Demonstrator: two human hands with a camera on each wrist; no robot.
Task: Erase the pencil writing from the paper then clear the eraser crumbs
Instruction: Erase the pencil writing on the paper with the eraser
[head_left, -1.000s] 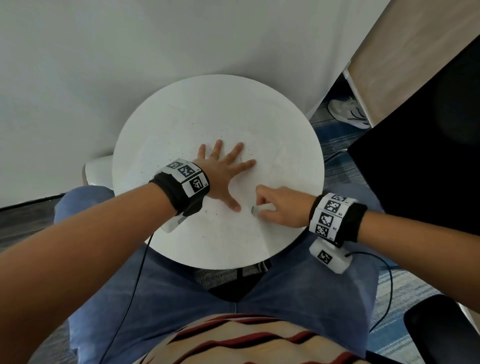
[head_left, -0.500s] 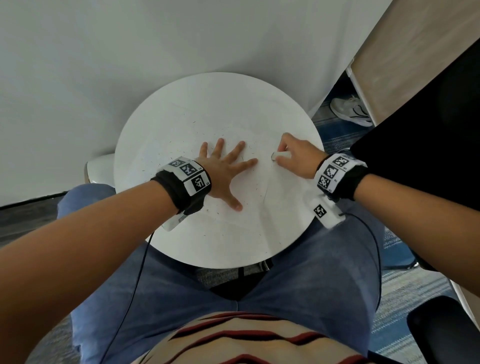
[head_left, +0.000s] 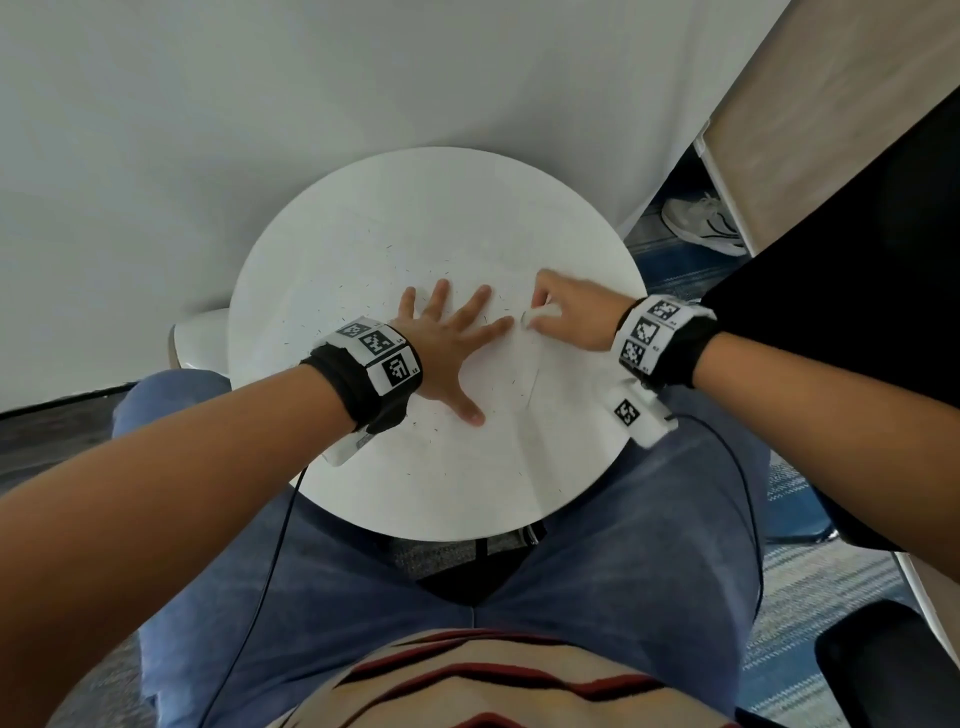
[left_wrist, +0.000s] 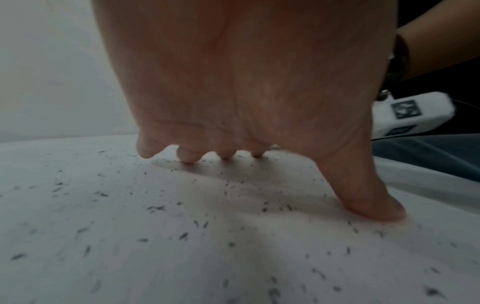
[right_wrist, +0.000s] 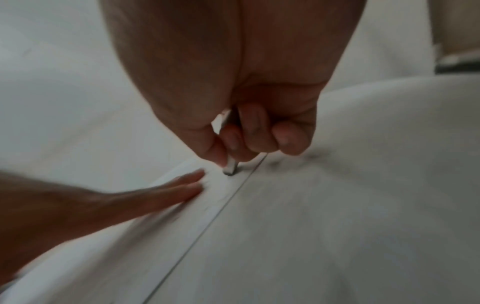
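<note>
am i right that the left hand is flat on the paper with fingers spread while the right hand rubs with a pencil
Almost. The left hand does press flat on the paper with fingers spread, but the right hand pinches a small white eraser, not a pencil. The right wrist view shows its stubby tip on the sheet, and dark crumbs lie scattered around.

a: left hand (head_left: 451, 347)?
b: palm down on the worktop (head_left: 363, 223), fingers (head_left: 437, 299) straight and spread, thumb splayed toward the body. forearm enters from lower left, banded at the wrist.
a: right hand (head_left: 574, 317)?
b: curled, fingers (right_wrist: 255, 125) and thumb pinching the eraser (head_left: 537, 314), its tip set down just beside the left index fingertip. forearm enters from the right, wrist banded. right wrist view is blurred.
</note>
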